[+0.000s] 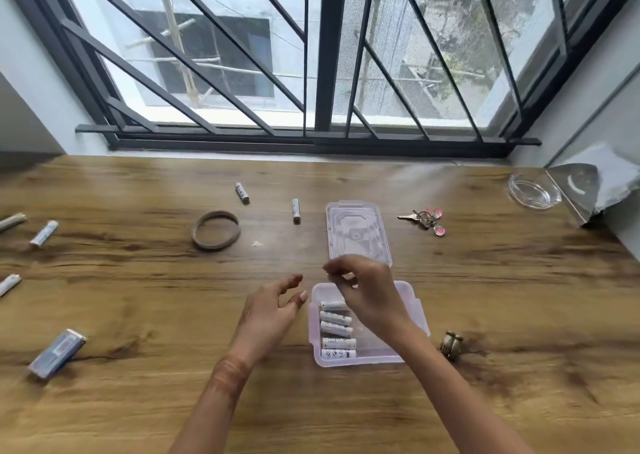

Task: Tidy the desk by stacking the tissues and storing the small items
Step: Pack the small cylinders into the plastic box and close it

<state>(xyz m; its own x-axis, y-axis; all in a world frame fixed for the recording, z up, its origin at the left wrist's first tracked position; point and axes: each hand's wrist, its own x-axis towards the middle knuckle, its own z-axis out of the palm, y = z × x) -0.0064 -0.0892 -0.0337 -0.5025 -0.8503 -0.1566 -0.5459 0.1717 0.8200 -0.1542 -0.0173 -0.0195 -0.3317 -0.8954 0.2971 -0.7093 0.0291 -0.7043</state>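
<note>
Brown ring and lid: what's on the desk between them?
Head view: one battery and a small pale scrap lie between the brown ring and the lid.

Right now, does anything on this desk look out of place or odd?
Yes. Batteries lie scattered: two mid-desk, three more at the left edge, while five sit neatly in the clear box. Its lid lies off, behind it. A small pale scrap lies by the brown ring.
</note>
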